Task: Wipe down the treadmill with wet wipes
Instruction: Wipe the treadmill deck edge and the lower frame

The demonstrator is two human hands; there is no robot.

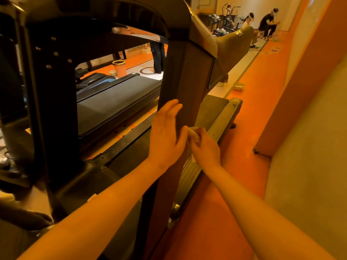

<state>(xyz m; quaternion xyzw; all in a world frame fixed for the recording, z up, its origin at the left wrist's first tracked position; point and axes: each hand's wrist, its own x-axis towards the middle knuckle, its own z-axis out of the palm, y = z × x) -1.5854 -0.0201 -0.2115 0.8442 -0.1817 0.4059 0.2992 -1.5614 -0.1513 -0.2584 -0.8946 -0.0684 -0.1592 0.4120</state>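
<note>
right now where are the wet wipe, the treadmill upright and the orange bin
wet wipe [193,134]: head view, middle of the pale wad
treadmill upright [185,79]: head view, bare brown face of the post
orange bin [120,70]: head view, its side wall

Left hand [166,134] flat on treadmill upright [185,81], right hand [204,145] pinching wet wipe [193,133] against it
</note>
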